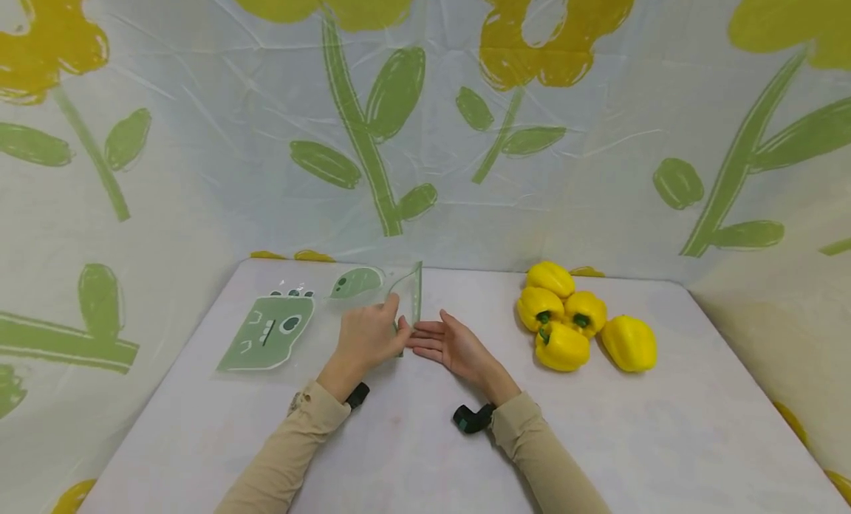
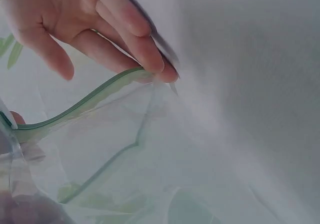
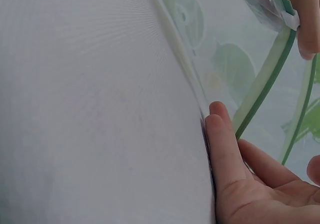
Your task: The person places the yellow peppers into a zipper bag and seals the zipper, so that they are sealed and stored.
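Fingers of the left hand (image 1: 367, 337) pinch the upper lip of a clear zip bag (image 1: 407, 296), lifting that edge off the worktop (image 1: 665, 433) so the bag's mouth stands partly open. The bag sits just beyond both hands, between them, its green zip strip (image 2: 85, 102) curving from the pinching fingertips across toward the other hand. In the left wrist view the strip bows in a soft wave, and the thin film below it sags loose and see-through.

The right hand (image 1: 452, 344) lies palm up with its fingers straight and close together — spread flat, gripping nothing. Its fingertips (image 3: 220, 129) touch the bag's lower lip at the mouth, right beside the left hand's knuckles. The right wrist view shows the fingers lying against the worktop, the green strip rising just past them.

Left of the left hand, a little farther out, two more printed bags lie flat: a green one with a cartoon face (image 1: 269, 333) and a smaller leaf-shaped one (image 1: 357, 282) just beyond the thumb. Well to the right of the right hand sits a cluster of five yellow bell peppers (image 1: 572, 318), touching one another — none near either hand. Both arms wear beige sleeves (image 1: 532, 455).
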`<state>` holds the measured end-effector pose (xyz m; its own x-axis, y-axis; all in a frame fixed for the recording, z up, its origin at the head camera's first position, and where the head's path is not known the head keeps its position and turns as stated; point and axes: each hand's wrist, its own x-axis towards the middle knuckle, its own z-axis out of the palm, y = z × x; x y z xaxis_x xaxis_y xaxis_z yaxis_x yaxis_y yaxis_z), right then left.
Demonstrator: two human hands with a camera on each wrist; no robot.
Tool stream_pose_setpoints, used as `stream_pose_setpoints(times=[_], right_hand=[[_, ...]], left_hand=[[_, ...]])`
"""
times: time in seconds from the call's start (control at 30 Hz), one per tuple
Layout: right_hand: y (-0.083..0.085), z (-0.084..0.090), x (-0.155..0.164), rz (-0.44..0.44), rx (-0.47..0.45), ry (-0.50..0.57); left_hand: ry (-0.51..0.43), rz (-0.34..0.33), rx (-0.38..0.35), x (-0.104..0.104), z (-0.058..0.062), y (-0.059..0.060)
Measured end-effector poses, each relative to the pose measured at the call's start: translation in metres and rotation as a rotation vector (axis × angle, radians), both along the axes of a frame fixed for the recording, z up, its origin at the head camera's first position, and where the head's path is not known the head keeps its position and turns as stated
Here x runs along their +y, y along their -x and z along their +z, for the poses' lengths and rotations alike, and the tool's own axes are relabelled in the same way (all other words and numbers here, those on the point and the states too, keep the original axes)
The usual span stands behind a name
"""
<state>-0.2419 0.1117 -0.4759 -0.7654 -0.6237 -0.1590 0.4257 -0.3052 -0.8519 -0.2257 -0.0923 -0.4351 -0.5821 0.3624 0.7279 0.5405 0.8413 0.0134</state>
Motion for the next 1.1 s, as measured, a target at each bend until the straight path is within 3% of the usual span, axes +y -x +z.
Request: stream_pose_setpoints(times=[0.13,0.3,0.47,0.63,0.8,0.93,1.1], right_hand=[[0.001,0.002,0.003,-0.011,0.041,-0.058],[0.001,0.013,0.010,-0.057,0.159,-0.241],[0.001,0.043,0.027,-0.130,0.322,-0.386],[-0.003,0.085,0.054,-0.229,0.500,-0.518],[-0.015,0.123,0.087,-0.327,0.722,-0.757],[-0.024,0.138,0.116,-0.436,0.894,-0.991],[-0.035,0.138,0.150,-0.469,0.931,-1.174]], left_hand=[[-0.011,-0.014,-0.006,0.002,0.001,0.000],[0.013,-0.005,-0.065,0.002,0.001,-0.001],[0.034,0.019,-0.091,0.003,0.000,-0.003],[0.039,0.012,-0.107,0.002,-0.001,-0.004],[0.033,0.014,-0.116,0.002,-0.002,-0.004],[0.036,0.017,-0.121,0.002,-0.002,-0.004],[0.036,0.007,-0.114,0.003,-0.002,-0.004]])
